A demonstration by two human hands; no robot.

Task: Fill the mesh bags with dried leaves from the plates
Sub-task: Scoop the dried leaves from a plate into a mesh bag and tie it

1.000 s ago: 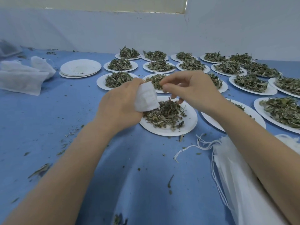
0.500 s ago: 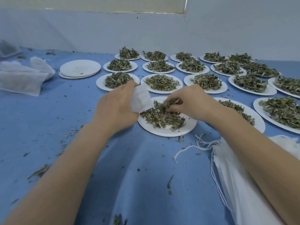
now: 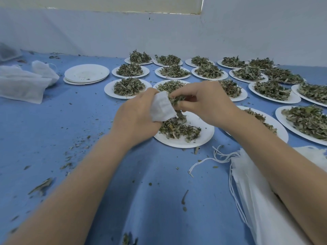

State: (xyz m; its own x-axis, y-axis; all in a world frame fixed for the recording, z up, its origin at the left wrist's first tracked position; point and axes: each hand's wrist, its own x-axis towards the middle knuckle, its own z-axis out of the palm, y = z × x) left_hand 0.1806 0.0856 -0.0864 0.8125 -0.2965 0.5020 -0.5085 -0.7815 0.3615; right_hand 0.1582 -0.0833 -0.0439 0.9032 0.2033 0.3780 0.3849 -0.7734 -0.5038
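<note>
Hands meet above the near plate point(image 3: 203, 138), which holds a thinned heap of leaves point(image 3: 178, 129). Left hand point(image 3: 136, 115) grips a white mesh bag point(image 3: 161, 107), its mouth turned right. Right hand point(image 3: 207, 101) pinches a tuft of leaves at that mouth, fingers curled round it. Far and right, more plates point(image 3: 265, 89) carry leaf heaps on the blue cloth point(image 3: 53, 135). Empty plates point(image 3: 86, 74) are stacked far left, beside filled bags point(image 3: 21, 84). Spare bags point(image 3: 256, 191) with drawstrings lie near right.
</note>
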